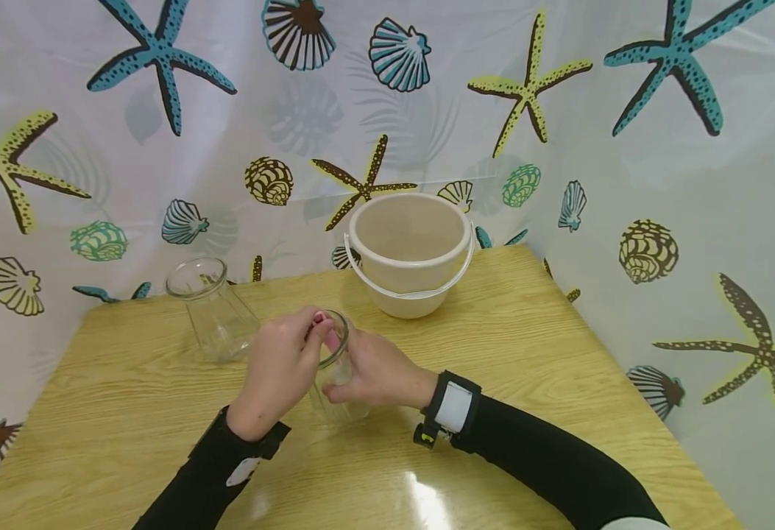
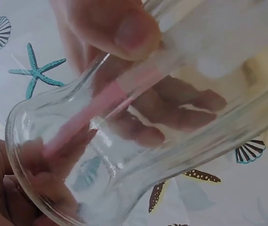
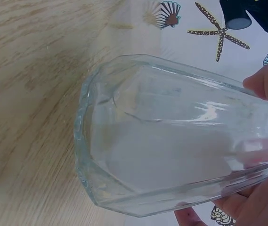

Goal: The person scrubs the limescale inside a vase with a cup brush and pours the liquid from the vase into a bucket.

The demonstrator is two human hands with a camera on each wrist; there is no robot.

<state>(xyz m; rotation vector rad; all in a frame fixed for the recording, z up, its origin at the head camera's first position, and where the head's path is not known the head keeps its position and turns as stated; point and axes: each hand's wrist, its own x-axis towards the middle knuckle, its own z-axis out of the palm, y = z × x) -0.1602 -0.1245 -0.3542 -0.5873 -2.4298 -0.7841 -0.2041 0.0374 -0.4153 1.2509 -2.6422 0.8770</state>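
A clear glass vase (image 1: 342, 414) with a flared rim and faceted sides is gripped round its neck by my right hand (image 1: 387, 368), thumb in front. It tilts with its mouth towards my left hand (image 1: 280, 364). Those left fingers are curled at the rim and hold the pink handle (image 2: 89, 113) of a cleaning brush, which runs down inside the vase. The brush's white, soft-looking head (image 3: 166, 155) fills much of the vase's lower body in the right wrist view. Part of the handle's end is hidden by my left fingers.
A second clear glass vase (image 1: 218, 320) stands upright at the left back of the wooden table (image 1: 526, 346). Behind my right hand stands a cream bucket (image 1: 410, 283) with a white handle hanging at its front. A sea-patterned curtain (image 1: 228, 169) closes off the back and sides.
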